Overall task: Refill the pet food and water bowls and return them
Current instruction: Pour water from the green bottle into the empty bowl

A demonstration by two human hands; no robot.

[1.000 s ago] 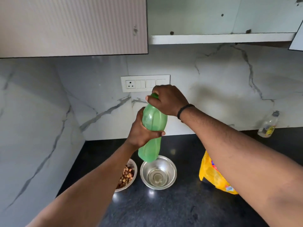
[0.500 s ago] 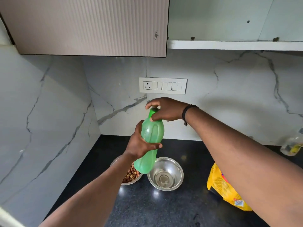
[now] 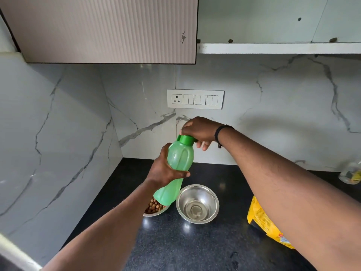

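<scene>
My left hand grips the middle of a green plastic water bottle, held upright above the counter. The bottle's darker green cap is on its neck, and my right hand curls its fingers over that cap from the right. Below the bottle stand two steel bowls: the water bowl with a little clear water in it, and the food bowl with brown kibble, partly hidden by the bottle and my left forearm.
A yellow pet food bag lies on the black counter at the right, behind my right arm. A small clear bottle stands by the back wall. Marble walls close the corner; a switch panel and cabinet sit above.
The bottle has come down a little and tilted less. My right hand has shifted on the cap so more of the cap shows. The view has swung left.
</scene>
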